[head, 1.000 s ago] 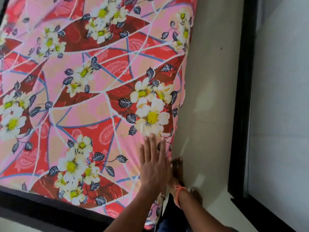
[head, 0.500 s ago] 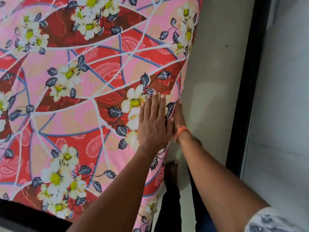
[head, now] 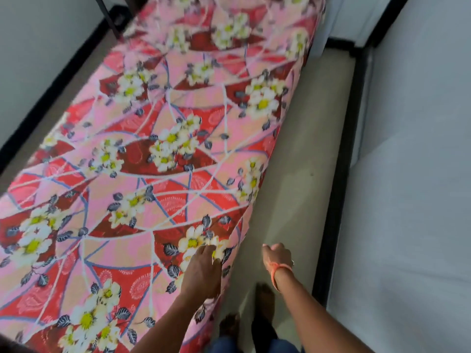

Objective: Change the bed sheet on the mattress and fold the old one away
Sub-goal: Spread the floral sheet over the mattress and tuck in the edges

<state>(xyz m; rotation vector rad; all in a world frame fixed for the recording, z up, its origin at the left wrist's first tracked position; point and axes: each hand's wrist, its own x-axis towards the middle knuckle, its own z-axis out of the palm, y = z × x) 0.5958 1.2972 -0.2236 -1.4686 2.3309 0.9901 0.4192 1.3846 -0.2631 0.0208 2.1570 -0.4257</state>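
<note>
A pink and red bed sheet (head: 158, 159) with white and yellow flowers covers the whole mattress, stretched smooth from the near end to the far end. My left hand (head: 201, 271) is over the sheet near its right edge, fingers curled downward and holding nothing that I can see. My right hand (head: 276, 256), with an orange band on the wrist, hangs over the floor beside the mattress with its fingers loosely curled and nothing in it. No other sheet is in view.
A strip of beige floor (head: 300, 159) runs along the mattress's right side, where my bare feet (head: 262, 299) stand. A black skirting (head: 339, 174) and a white wall (head: 413, 174) bound it on the right. A black metal leg (head: 107, 19) stands at the far left.
Both hands have come off the sheet's right edge and drawn back toward me. The view has swung up, showing the whole length of the covered mattress.
</note>
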